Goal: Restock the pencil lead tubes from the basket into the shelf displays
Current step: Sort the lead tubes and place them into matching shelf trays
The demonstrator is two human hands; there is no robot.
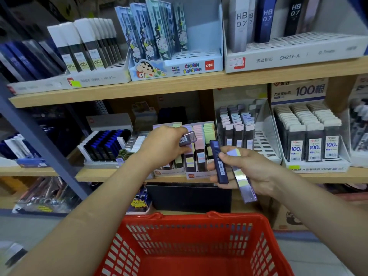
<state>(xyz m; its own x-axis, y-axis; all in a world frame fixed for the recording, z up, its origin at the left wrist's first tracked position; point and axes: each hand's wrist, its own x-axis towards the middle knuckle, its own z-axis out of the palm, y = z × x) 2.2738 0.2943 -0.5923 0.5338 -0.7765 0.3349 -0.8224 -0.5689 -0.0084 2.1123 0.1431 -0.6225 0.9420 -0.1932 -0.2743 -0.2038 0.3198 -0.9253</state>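
Note:
My left hand (165,144) grips a purple-capped lead tube (188,138) just in front of the pastel-capped display (201,156) on the middle shelf. To its right, my right hand (247,168) holds two tubes: a dark blue tube (219,162) that stands upright, and a clear tube with a yellow and purple cap (244,181) that slants down. The red basket (191,226) sits below both hands; the part of its inside that shows holds no tubes.
The middle shelf also carries a black-and-blue tube display (107,145), a grey-capped display (237,132) and a "100" display (310,140). Above stand a cartoon-printed display (175,66) and an HB 0.7 display (294,52). A blue upright post (39,136) runs at the left.

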